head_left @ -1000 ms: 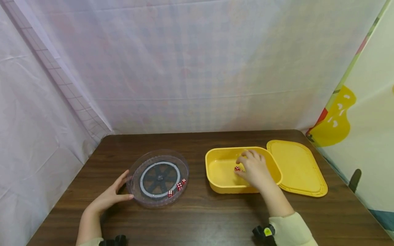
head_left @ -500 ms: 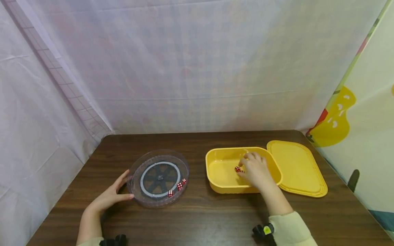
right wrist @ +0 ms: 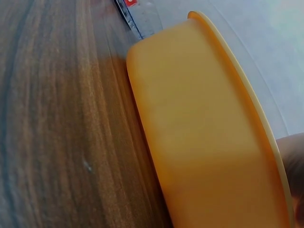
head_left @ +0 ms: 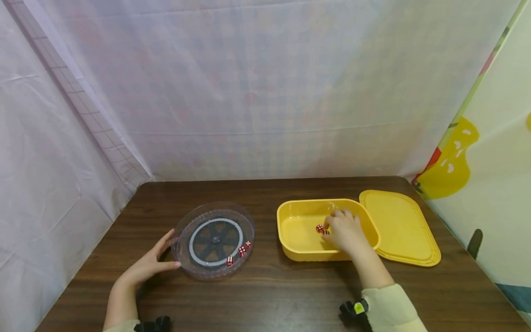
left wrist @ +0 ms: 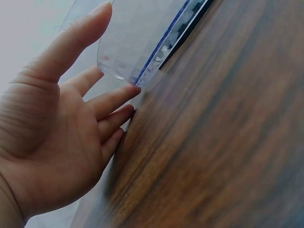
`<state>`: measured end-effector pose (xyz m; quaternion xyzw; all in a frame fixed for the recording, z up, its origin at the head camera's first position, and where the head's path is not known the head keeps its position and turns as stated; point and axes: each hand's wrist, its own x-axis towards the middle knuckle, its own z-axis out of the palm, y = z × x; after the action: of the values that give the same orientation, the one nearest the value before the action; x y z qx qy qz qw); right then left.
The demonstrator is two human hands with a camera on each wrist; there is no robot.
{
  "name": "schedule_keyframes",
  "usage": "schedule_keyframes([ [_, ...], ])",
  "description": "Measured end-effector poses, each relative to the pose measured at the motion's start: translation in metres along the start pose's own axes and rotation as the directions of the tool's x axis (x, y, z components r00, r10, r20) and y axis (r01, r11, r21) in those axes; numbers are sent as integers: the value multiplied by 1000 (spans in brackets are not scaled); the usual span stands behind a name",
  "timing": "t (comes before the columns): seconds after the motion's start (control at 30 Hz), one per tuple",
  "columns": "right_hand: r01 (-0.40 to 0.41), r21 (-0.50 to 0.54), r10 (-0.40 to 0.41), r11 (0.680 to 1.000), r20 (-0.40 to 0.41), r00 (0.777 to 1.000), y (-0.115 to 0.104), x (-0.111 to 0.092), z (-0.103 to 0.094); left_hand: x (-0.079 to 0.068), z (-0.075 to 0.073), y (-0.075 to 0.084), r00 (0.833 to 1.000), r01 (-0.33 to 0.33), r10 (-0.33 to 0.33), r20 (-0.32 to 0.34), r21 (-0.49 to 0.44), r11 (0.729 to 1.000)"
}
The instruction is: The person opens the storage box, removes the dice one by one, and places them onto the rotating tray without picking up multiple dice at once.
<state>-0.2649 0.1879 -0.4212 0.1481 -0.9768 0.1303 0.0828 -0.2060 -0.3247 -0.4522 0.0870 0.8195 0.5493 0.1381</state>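
My left hand point(head_left: 143, 267) is at the left side of a round clear plastic dish point(head_left: 188, 272), its thumb and fingers spread along the wall. In the left wrist view the fingertips touch or nearly touch the clear wall point(left wrist: 137, 33). Three red dice with white pips, one of them a die point(head_left: 230, 261), lie in the dish's right part. My right hand point(head_left: 346, 233) reaches into a yellow box point(head_left: 296, 256), fingers curled down near two red dice, one of them a die point(head_left: 319, 228). The other die point(head_left: 326, 232) is beside the fingertips; whether they pinch it is hidden.
A yellow lid point(head_left: 404, 230) lies right of the box, against its side. Everything stands on a dark wooden table point(head_left: 257, 299). A pale curtain point(head_left: 265, 115) hangs behind the table's back edge. In the right wrist view the box wall point(right wrist: 199, 123) blocks most of the hand.
My right hand has lowered slightly inside the yellow box, and its fingers have drawn closer together by the dice. The left hand and the dish have stayed put.
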Motion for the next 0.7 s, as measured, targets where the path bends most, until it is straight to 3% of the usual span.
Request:
schedule_keyframes([
  [0.7,-31,21,29,999,85,996,3,3,1,0,0,0,1000,3,-3,1,-9,1000],
])
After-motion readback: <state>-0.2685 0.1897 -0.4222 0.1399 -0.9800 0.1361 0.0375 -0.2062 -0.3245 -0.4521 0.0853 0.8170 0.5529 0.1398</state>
